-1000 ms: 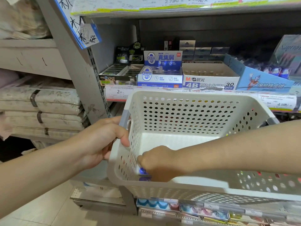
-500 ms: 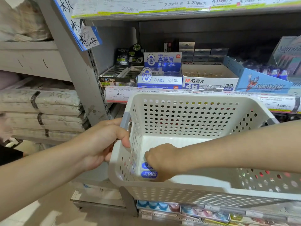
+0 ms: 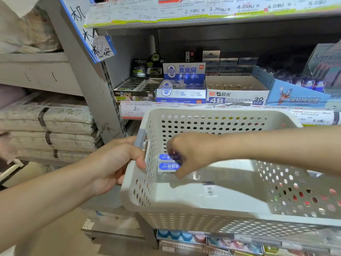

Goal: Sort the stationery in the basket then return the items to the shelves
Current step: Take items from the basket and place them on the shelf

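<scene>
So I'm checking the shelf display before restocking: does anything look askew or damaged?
Mostly tidy. The paper sign on the shelf upright hangs crooked with a creased lower corner. The eraser boxes sit straight, and the basket looks intact.

My basket (image 3: pixel 212 115) is open on top, its floor mostly bare. Ahead, the eraser boxes (image 3: pixel 236 93) fill the shelf (image 3: pixel 203 17), with a dark gap above them.
</scene>
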